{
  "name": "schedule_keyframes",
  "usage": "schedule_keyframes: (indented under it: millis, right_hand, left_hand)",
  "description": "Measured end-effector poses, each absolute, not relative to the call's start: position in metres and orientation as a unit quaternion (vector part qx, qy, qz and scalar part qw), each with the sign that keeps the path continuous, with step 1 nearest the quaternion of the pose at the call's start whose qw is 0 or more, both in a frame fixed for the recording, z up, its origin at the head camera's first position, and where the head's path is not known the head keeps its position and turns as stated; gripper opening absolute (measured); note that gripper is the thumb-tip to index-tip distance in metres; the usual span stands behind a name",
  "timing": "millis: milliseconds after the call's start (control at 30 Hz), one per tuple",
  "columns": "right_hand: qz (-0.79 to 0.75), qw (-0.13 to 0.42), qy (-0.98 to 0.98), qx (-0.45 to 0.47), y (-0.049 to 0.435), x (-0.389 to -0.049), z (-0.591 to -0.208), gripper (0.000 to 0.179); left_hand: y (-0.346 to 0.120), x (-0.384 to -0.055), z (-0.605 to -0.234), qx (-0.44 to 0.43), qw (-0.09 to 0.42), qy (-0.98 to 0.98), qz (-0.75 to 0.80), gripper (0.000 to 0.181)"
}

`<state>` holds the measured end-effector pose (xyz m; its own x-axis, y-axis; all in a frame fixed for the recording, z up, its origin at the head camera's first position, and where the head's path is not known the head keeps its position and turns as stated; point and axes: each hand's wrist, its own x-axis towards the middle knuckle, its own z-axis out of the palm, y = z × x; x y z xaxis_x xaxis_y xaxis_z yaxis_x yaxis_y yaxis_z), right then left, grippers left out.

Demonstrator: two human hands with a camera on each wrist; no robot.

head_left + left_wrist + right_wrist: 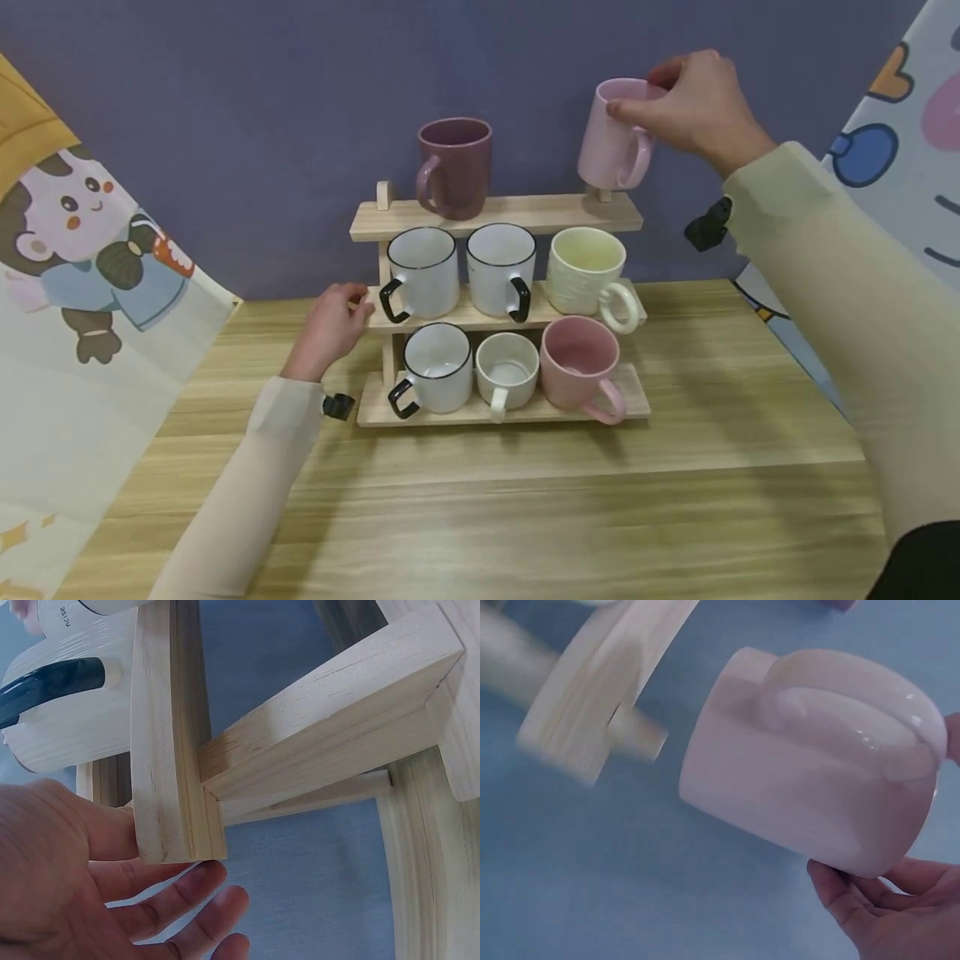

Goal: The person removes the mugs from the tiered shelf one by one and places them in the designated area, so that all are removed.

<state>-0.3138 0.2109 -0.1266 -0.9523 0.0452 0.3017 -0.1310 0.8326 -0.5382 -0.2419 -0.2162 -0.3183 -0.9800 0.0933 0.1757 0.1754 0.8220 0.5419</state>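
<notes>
My right hand (pixel 705 104) pinches a light pink mug (pixel 602 154) by its rim, thumb on the near side. The mug hangs slightly tilted above the right end of the wooden rack's top shelf (pixel 555 215); its base is apart from the board in the right wrist view. My left hand (pixel 327 332) holds the left end of the middle shelf (pixel 161 825), with the thumb and fingers around the board's end. A mauve mug (pixel 468 171) stands upright on the top shelf, left of centre.
On the middle shelf stand two white black-rimmed mugs (pixel 423 279) and a pale yellow mug (pixel 581 271). Below are another black-rimmed mug (pixel 442 375), a small cream cup (pixel 506 371) and a pink mug (pixel 573 362). The rack stands on a wooden table (pixel 480 517) before a blue backdrop.
</notes>
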Motion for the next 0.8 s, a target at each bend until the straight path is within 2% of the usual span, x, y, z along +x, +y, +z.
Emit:
schedule_keyframes:
  millis: [167, 333, 567, 800]
  right_hand:
    - [0.277, 0.16, -0.948, -0.001, 0.252, -0.305, -0.134, 0.088]
    - [0.269, 0.139, -0.953, -0.014, 0.288, -0.304, -0.153, 0.092]
    - [0.252, 0.102, -0.962, 0.01, 0.317, -0.312, -0.209, 0.095]
    - [0.285, 0.098, -0.952, 0.047, 0.315, -0.325, -0.273, 0.086]
  left_hand:
    - [-0.218, -0.242, -0.318, -0.072, 0.069, -0.951, -0.292, 0.04]
    - [-0.223, -0.239, -0.318, -0.068, 0.071, -0.951, -0.293, 0.04]
    - [-0.228, -0.236, -0.318, -0.063, 0.073, -0.952, -0.29, 0.04]
    - [-0.229, -0.233, -0.318, -0.058, 0.074, -0.953, -0.288, 0.04]
